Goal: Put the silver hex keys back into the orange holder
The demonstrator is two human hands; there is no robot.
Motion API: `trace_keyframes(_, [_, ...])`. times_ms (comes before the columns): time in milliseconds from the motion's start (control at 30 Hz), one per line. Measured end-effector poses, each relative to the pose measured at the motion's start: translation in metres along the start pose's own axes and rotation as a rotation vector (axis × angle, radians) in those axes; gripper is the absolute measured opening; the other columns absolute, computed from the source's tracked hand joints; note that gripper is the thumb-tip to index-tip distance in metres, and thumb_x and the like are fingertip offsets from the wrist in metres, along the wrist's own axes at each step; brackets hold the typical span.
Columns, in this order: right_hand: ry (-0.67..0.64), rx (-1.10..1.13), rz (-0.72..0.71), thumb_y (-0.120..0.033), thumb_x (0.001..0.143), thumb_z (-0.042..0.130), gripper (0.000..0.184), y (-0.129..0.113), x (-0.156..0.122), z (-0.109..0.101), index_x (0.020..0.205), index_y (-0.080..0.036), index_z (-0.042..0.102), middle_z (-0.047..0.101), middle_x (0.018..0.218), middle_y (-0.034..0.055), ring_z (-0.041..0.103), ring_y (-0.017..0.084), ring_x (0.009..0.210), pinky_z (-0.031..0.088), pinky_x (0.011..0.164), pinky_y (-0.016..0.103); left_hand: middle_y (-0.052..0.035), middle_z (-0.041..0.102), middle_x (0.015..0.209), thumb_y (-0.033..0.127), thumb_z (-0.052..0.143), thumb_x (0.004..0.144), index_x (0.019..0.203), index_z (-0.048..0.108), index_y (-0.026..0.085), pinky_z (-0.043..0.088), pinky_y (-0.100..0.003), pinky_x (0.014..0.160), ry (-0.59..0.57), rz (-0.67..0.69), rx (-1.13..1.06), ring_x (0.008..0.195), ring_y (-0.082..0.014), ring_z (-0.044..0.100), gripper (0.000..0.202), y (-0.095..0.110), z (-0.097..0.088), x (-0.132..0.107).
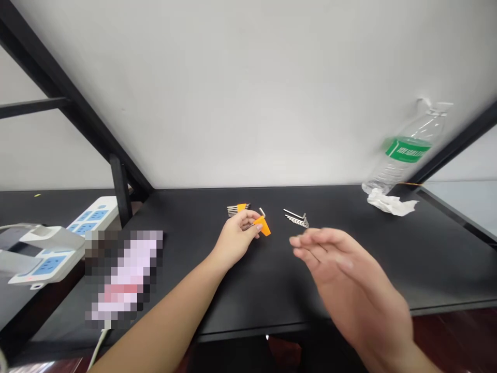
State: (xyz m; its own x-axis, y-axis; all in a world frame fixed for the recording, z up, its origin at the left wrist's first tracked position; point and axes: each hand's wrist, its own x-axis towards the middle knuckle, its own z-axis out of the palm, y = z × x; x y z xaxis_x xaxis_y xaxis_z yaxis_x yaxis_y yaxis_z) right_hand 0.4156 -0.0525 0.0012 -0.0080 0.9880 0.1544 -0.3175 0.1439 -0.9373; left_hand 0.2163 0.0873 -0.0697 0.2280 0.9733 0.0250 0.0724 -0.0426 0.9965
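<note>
Presently, from the head view:
- Left hand (236, 235): your fingers (254, 227) are pinched narrow on the orange holder (264, 226), with a single hex key (262, 211) poking up behind it. It sits near the middle of the counter (388, 259); whether it rests on the surface or is held just above it cannot be told.
- Right hand (341, 264): fingers spread wide, holding nothing, hovering just in front of the loose hex keys (297, 217) and not touching them.
- Second orange holder (237, 209): lying on the counter just behind your left hand, its keys pointing left.
- Plastic bottle (407, 150) and crumpled tissue (390, 203): far right, well apart from both hands.
- Power strip (77, 228): left, on the neighbouring surface.
- Risk, as a judgement: your pinch takes the holder at one end only, so it could twist free and drop. Your open hand, if it sweeps low, could scatter the loose keys, which are thin and lie close together.
</note>
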Motion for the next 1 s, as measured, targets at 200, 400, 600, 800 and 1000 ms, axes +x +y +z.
trace_keyframes(200, [0.089,0.245,0.136,-0.025,0.083,0.067,0.014,0.021,0.056,-0.013,0.096,-0.024,0.073,0.073,0.106,0.0082,0.069,0.031,0.117,0.049,0.114,0.056,-0.0042,0.073,0.090,0.035,0.076,0.082,0.098,0.068,0.019,0.056,-0.031,0.072,0.024,0.017,-0.010,0.075,-0.0166,0.068,0.024,0.008,0.001,-0.001])
trace_keyframes(400, [0.015,0.165,0.144,-0.027,0.082,0.069,0.015,0.019,0.081,-0.023,0.096,-0.023,0.069,0.072,0.101,0.0070,0.071,0.027,0.107,0.056,0.103,0.049,-0.0050,0.073,0.091,0.037,0.077,0.082,0.099,0.068,0.018,0.055,-0.030,0.071,0.036,0.015,-0.009,0.077,-0.0176,0.069,0.026,0.009,0.001,-0.001])
trace_keyframes(600, [-0.256,-1.111,0.016,-0.025,0.077,0.069,0.011,0.021,0.161,-0.081,0.086,-0.021,0.072,0.069,0.094,0.0049,0.063,0.020,0.084,0.050,0.077,0.034,-0.0046,0.074,0.089,0.036,0.076,0.082,0.099,0.068,0.018,0.053,-0.029,0.069,0.039,0.008,-0.003,0.072,-0.0152,0.065,0.026,0.005,0.000,0.001])
trace_keyframes(800, [-0.414,-1.656,0.092,-0.018,0.082,0.064,0.005,0.045,0.177,-0.083,0.080,-0.019,0.068,0.071,0.100,0.0079,0.063,0.022,0.094,0.042,0.072,0.029,-0.0037,0.073,0.086,0.034,0.075,0.082,0.099,0.068,0.018,0.053,-0.028,0.069,0.047,-0.010,-0.002,0.069,-0.0136,0.063,0.024,0.007,0.000,0.001])
trace_keyframes(1000, [-0.373,-1.496,0.230,-0.021,0.087,0.059,0.011,0.046,0.178,-0.082,0.079,-0.021,0.066,0.072,0.083,0.0021,0.063,0.016,0.070,0.039,0.061,0.026,-0.0036,0.073,0.086,0.032,0.076,0.082,0.098,0.068,0.018,0.052,-0.028,0.068,0.049,-0.014,-0.012,0.068,-0.0135,0.062,0.023,0.008,0.000,0.001])
